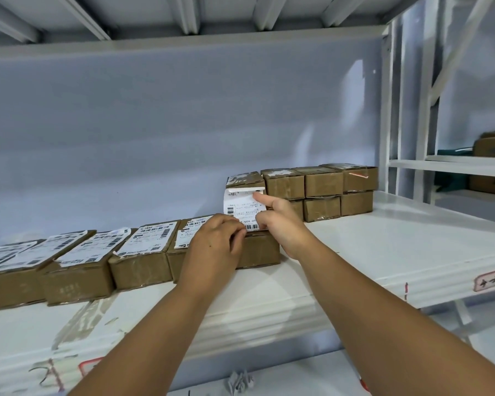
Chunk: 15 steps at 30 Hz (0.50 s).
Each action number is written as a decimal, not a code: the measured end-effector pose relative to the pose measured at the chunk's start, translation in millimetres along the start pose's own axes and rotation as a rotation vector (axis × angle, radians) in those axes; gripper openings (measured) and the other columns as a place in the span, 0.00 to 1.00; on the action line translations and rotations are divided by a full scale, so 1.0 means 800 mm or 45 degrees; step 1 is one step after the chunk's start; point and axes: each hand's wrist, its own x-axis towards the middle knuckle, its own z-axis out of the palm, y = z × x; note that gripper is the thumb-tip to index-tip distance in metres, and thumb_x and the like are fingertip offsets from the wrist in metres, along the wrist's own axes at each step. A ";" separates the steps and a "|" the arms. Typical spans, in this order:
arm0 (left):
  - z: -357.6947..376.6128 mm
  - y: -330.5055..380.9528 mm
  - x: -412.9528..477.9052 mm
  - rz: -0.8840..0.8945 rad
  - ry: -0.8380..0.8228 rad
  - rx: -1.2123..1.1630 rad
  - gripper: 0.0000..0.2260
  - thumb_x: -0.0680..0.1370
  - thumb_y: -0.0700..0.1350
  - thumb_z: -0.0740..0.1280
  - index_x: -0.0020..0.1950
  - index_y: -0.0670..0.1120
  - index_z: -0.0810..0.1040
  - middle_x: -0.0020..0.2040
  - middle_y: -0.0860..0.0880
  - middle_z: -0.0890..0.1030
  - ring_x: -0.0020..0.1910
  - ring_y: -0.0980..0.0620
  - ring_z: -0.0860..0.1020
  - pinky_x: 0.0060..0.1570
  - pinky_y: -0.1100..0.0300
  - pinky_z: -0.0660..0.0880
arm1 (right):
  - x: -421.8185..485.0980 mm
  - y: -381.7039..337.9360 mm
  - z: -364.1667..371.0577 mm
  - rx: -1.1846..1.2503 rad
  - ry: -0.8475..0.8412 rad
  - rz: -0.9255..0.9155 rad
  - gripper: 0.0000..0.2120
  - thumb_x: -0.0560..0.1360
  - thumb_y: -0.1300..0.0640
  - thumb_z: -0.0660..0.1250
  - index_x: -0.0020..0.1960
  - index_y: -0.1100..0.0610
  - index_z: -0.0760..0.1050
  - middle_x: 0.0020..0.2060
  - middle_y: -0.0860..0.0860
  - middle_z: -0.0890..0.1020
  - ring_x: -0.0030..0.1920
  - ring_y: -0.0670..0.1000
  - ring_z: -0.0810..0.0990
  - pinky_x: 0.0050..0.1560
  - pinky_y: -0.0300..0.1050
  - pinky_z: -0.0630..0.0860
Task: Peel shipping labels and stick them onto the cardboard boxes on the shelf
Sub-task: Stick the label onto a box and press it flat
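Now, shelf (383, 252): white metal, in front of you; a red-framed tag (489, 280) sits on its near edge at the right.
Labelled boxes (137, 252): a row from the near left to the middle, side by side and touching, each with a white label on top.
Plain boxes (323, 181): a stack in two layers, far and right of your hands.
Crumpled paper (237, 381): low and near you, between your arms.
Shipping label (242, 208): upright with its top edge curled over; it hides part of the left end of the stack. Its lower edge meets the top of the box (259, 250) under your hands.
Left hand (215, 241): rests on that box, fingers curled, pinching the lower left edge of the label.
Right hand (280, 224): thumb and curled fingers grip the lower right edge; the index finger (265, 200) is straight and its tip touches the upper part of the label.
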 end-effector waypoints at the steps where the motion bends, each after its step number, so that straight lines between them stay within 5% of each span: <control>1: 0.000 0.000 0.000 -0.002 -0.005 0.011 0.07 0.72 0.42 0.65 0.42 0.43 0.83 0.41 0.48 0.81 0.39 0.49 0.79 0.42 0.66 0.68 | 0.000 0.001 -0.001 -0.024 0.004 -0.004 0.31 0.70 0.69 0.60 0.72 0.56 0.66 0.43 0.44 0.76 0.39 0.45 0.74 0.42 0.40 0.69; 5: -0.002 0.001 -0.002 -0.015 -0.016 0.060 0.06 0.73 0.43 0.65 0.41 0.46 0.82 0.39 0.51 0.81 0.37 0.51 0.78 0.38 0.67 0.64 | 0.001 0.004 0.000 -0.107 0.016 0.016 0.30 0.71 0.67 0.60 0.72 0.53 0.66 0.36 0.46 0.76 0.32 0.44 0.71 0.33 0.37 0.66; 11: -0.003 0.004 -0.003 0.000 -0.014 0.126 0.07 0.72 0.44 0.64 0.39 0.47 0.81 0.36 0.51 0.80 0.34 0.49 0.78 0.35 0.64 0.68 | 0.011 0.015 0.010 -0.222 0.076 0.074 0.38 0.54 0.47 0.60 0.66 0.40 0.72 0.54 0.48 0.78 0.58 0.53 0.72 0.65 0.47 0.64; 15: -0.005 0.008 -0.004 -0.017 -0.048 0.194 0.08 0.71 0.47 0.62 0.39 0.48 0.80 0.36 0.52 0.81 0.34 0.48 0.79 0.32 0.59 0.75 | 0.006 0.014 0.008 -0.311 0.063 0.145 0.34 0.57 0.46 0.61 0.63 0.38 0.73 0.61 0.50 0.74 0.67 0.51 0.67 0.70 0.50 0.60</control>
